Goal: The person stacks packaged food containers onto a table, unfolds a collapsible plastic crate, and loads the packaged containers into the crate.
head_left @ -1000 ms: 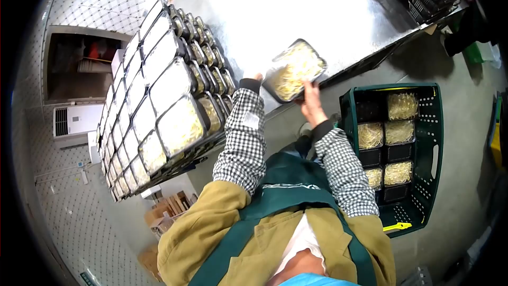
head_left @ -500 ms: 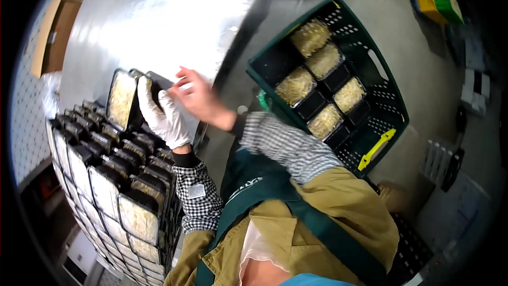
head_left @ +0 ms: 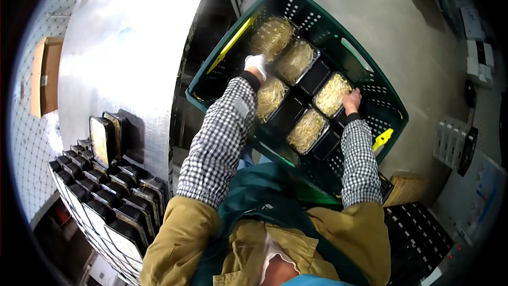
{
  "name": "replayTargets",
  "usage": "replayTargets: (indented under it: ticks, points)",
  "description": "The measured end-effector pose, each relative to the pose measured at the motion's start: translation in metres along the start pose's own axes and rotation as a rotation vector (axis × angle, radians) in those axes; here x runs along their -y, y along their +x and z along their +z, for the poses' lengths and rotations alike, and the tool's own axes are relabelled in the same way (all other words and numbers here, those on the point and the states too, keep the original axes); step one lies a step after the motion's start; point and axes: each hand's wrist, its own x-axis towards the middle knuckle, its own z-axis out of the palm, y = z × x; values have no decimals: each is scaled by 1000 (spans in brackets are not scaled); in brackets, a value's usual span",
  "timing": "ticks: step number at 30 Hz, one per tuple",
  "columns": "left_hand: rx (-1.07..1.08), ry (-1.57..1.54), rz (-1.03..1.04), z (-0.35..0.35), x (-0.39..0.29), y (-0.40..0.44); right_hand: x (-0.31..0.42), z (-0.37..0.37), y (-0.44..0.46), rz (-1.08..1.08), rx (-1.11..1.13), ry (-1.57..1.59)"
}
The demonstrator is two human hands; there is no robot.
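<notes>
Inside the green crate [head_left: 365, 56] lie black trays of pale bean sprouts under clear film. My left hand [head_left: 256, 65], in a white glove, is closed at the near left edge of the far sprout pack [head_left: 272, 38]; its fingertips are partly hidden. My right hand [head_left: 352, 100], bare, grips the right edge of another sprout pack [head_left: 332, 94], thumb over the top. Between them sits a middle sprout pack [head_left: 296, 62]. Nearer to me are a left sprout pack [head_left: 271, 98] and a front sprout pack [head_left: 307, 131].
A steel table [head_left: 127, 37] stands at the left. Stacked black sprout trays [head_left: 114, 190] fill its near end, two trays [head_left: 108, 135] standing upright behind them. A cardboard box [head_left: 46, 77] is at far left. Beside the crate lies a black perforated crate [head_left: 415, 241].
Both hands have moved from the table side into the crate. The left hand has let go of the tray by the stack. My view has shifted toward the crate.
</notes>
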Motion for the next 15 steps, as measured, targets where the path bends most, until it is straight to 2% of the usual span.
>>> replayTargets:
  ticks: [1, 3, 4, 5, 6, 7, 8, 9, 10, 11, 12, 13, 14, 15]
  points:
    - [-81, 384, 189, 10, 11, 5, -3, 4, 3, 71, -13, 35]
    - [-111, 482, 26, 38, 21, 23, -22, 13, 14, 72, 16, 59]
    - [-105, 513, -46, 31, 14, 20, -41, 17, 26, -66, 36, 76]
    - [-99, 509, -91, 22, 1, 15, -41, 10, 33, -87, 143, 32]
    - [-97, 493, -106, 9, -14, 9, -56, 23, 40, 34, 73, 372]
    - [-100, 469, -117, -3, -28, -1, -47, 6, 32, 165, 168, 623]
    - [-99, 446, -108, -13, -43, -9, -31, -16, 20, 208, 281, 797]
    - [-119, 425, -72, -21, -58, -18, -22, -33, 14, 134, 376, 804]
    - [-136, 411, -39, -32, -73, -30, -18, -46, 3, -52, 391, 754]
    - [-309, 476, 133, -31, -66, -39, -24, -47, 7, -284, 340, 581]
    - [-633, -135, 140, -5, -51, -39, -7, -69, -4, -675, 83, 3]
    - [-674, -466, 44, -21, -68, -68, 17, -102, -36, -783, 33, -46]
    - [-758, -808, -32, -38, -86, -98, 28, -118, -55, -833, -122, -87]
    - [-628, -903, -157, -67, -104, -142, 25, -129, -58, -742, -86, 54]
